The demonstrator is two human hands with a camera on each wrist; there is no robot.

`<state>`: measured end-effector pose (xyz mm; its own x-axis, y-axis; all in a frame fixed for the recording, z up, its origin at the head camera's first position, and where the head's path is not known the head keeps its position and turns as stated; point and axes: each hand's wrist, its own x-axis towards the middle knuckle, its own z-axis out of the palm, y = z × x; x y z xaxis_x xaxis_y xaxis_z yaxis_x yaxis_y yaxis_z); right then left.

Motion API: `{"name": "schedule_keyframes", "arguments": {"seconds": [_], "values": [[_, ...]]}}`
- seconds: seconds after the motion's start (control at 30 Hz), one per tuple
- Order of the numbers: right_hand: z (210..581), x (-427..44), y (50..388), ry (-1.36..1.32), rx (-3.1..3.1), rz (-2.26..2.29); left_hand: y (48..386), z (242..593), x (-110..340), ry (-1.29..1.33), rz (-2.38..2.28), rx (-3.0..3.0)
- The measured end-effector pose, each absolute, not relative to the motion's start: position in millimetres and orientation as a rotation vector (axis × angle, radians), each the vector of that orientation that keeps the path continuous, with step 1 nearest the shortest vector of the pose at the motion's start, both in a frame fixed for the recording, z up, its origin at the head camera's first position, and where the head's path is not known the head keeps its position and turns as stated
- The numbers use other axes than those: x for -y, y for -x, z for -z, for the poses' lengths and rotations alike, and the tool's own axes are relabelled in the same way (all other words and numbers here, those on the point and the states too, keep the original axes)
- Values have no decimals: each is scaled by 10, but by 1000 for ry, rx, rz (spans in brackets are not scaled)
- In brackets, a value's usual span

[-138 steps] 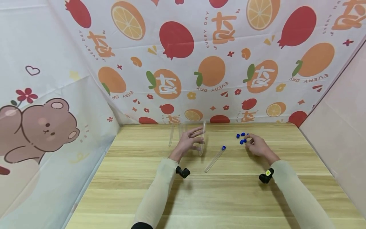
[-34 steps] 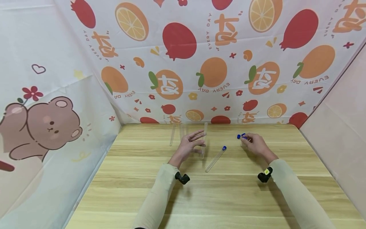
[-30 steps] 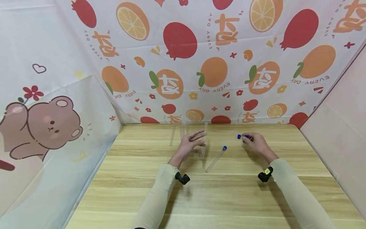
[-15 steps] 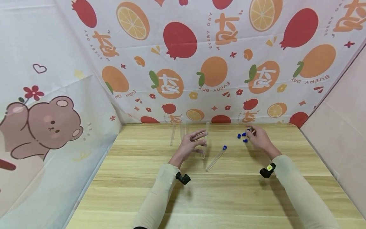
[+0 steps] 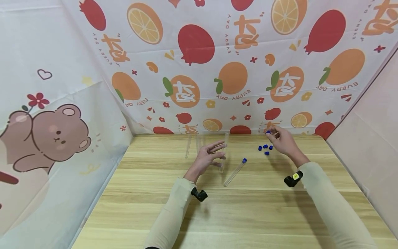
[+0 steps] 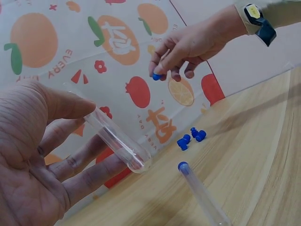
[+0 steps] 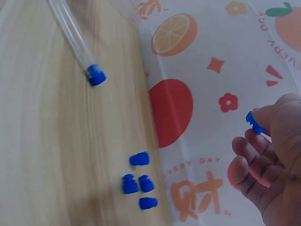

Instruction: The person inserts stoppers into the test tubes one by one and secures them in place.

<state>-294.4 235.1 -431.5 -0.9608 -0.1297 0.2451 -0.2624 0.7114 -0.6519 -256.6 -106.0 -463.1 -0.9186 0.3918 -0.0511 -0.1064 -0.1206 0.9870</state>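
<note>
My left hand (image 5: 206, 159) holds a clear, uncapped test tube (image 6: 117, 139) between thumb and fingers, mouth end up and slightly tilted. Raised above the table at the right, my right hand (image 5: 283, 141) pinches a small blue stopper (image 7: 254, 122) between thumb and fingertip. Below that hand several loose blue stoppers (image 7: 130, 183) lie together on the wood. Between the hands rests a test tube with a blue stopper (image 5: 235, 173) in its end, lying slanted on the table.
More clear tubes lie behind and left of my left hand, one being an outer tube (image 5: 188, 147). The wooden table (image 5: 236, 218) ends at a fruit-print cloth wall (image 5: 230, 116). A bear-print cloth (image 5: 56, 138) hangs on the left.
My right hand has picked one blue stopper from the group and lifted it up off the table. My left hand keeps its hold on the tube, almost still.
</note>
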Motion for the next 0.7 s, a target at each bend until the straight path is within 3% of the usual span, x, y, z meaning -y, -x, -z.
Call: {"name": "schedule_keyframes", "arguments": {"seconds": [0.7], "values": [[3831, -2145, 2940, -431, 2666, -1057, 2523, 4559, 1017, -403, -2058, -1874]]}}
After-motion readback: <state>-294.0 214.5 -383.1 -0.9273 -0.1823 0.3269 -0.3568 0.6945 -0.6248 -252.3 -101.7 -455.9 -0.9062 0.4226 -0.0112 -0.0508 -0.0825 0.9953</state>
